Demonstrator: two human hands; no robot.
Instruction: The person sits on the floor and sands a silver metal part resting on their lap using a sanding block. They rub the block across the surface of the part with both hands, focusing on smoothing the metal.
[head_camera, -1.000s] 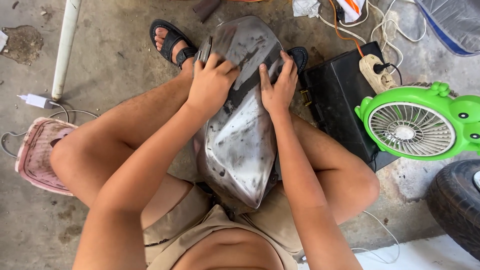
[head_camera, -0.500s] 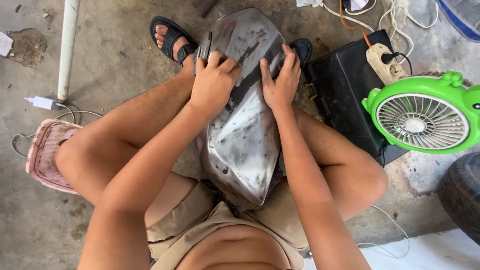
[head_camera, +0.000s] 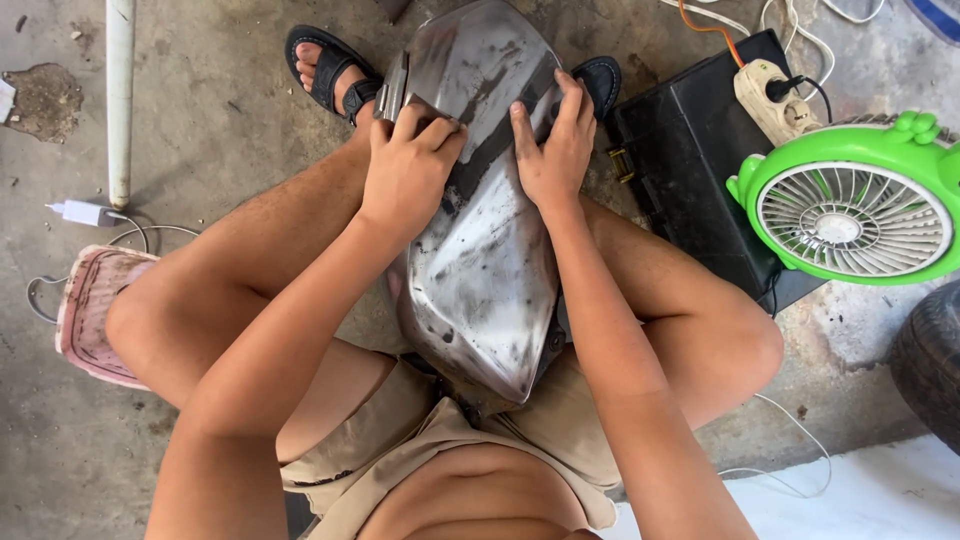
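Note:
A bare metal fuel tank (head_camera: 480, 270), grey and scuffed with a dark band across its upper part, lies lengthwise between my legs on the concrete floor. My left hand (head_camera: 410, 165) presses on its upper left side with the fingers curled into a fist; whatever may be under the fingers is hidden. My right hand (head_camera: 550, 150) lies flat on the upper right side, fingers pointing away from me, holding the tank steady. My sandalled left foot (head_camera: 330, 70) rests beside the tank's far end.
A green fan (head_camera: 850, 205) stands at the right on a black case (head_camera: 690, 190), with a power strip (head_camera: 770, 100) and cables behind it. A white pipe (head_camera: 120, 100), a charger (head_camera: 85, 212) and a pink stool (head_camera: 85, 310) are at the left. A tyre (head_camera: 930, 360) sits at the right edge.
Both hands stay at about the same spots on the tank, the right one slightly further up. The view has drifted, so the fan sits lower in the picture.

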